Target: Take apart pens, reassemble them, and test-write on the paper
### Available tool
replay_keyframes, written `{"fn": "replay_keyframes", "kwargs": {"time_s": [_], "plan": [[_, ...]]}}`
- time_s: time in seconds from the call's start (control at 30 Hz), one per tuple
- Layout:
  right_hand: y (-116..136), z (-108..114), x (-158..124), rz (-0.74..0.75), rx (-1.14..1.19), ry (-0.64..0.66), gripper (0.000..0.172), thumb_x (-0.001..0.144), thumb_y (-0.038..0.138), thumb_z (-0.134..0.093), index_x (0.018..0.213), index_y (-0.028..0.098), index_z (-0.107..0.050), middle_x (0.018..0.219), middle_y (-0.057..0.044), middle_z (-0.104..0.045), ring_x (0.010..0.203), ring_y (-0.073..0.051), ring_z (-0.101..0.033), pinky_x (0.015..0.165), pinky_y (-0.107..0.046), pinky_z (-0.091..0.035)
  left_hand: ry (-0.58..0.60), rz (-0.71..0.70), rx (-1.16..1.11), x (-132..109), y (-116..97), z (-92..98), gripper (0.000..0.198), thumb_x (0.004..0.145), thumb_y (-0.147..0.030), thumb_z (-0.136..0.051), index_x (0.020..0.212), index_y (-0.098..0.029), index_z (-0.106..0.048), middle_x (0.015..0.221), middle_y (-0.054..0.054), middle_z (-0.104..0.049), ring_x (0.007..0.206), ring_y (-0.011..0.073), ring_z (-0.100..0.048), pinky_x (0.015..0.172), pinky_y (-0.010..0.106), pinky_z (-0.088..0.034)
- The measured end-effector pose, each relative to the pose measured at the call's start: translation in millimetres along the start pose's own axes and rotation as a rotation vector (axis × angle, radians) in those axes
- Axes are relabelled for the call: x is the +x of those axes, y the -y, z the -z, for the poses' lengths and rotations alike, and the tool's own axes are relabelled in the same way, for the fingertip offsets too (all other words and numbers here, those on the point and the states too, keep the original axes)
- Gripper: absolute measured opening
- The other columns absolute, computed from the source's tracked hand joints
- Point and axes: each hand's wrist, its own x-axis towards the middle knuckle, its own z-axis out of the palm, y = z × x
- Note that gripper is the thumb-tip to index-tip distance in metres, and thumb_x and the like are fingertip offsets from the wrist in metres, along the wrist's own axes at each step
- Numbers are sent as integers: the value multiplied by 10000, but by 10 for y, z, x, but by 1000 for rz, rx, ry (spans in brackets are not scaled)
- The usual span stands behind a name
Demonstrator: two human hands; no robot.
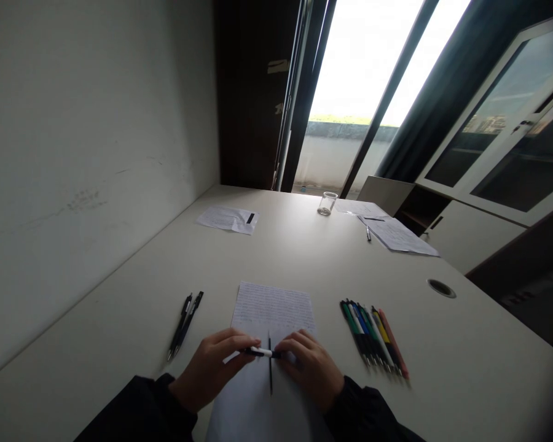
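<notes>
a pair of hands meets over a sheet of paper (274, 302) at the lower center of the frame, the left hand (207, 363) pinching one end of a black-and-white pen (261, 352) and the right hand (314, 367) grasping the other. the pen lies crosswise above a thin dark stick (270, 377), perhaps an ink refill, set lengthwise on the page. the step in hand looks to be working the pen with both sets of fingertips; whether its parts are joined or separated cannot be told. a next move would seem to call for a steady, light pinch from either side, with the ends kept in line. two dark pens (188, 324) rest at lower left, a row of colored pens (380, 339) at lower right.
</notes>
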Motion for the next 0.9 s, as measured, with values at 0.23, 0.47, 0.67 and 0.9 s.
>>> {"fn": "replay_keyframes", "kwargs": {"time_s": [0.23, 0.47, 0.67, 0.9], "plan": [[23, 19, 2, 70, -29, -30, 137, 872, 153, -651, 982, 224, -690, 863, -44, -664, 822, -210, -562, 726, -343, -503, -41, -33, 61, -40, 36, 2, 264, 936, -145, -608, 1182, -242, -616, 1034, 52, -697, 937, 168, -676, 827, 276, -568], [28, 6, 9, 49, -30, 4, 151, 851, 131, -675, 963, 230, -701, 888, -46, -665, 839, -211, -561, 741, -338, -501, -13, 21, 98, -33, 23, -16, 233, 935, -130, -598, 1141, -236, -617, 1019, 45, -691, 927, 166, -670, 823, 269, -557], [36, 12, 8, 26, -23, 41, 206, 834, 123, -692, 993, 253, -704, 907, -39, -662, 855, -215, -558, 755, -344, -497, -30, 27, 109, -24, 33, -18, 278, 937, -158, -603, 1194, -263, -602, 1048, 40, -701, 944, 170, -678, 831, 265, -557], [33, 0, -11, 28, -11, 4, 181, 870, 132, -642, 1004, 241, -695, 921, -48, -650, 852, -212, -560, 764, -354, -493, -42, 68, 103, -28, 40, -21, 254, 929, -172, -617, 1159, -278, -620, 1061, 23, -717, 962, 176, -683, 848, 270, -552]]}}
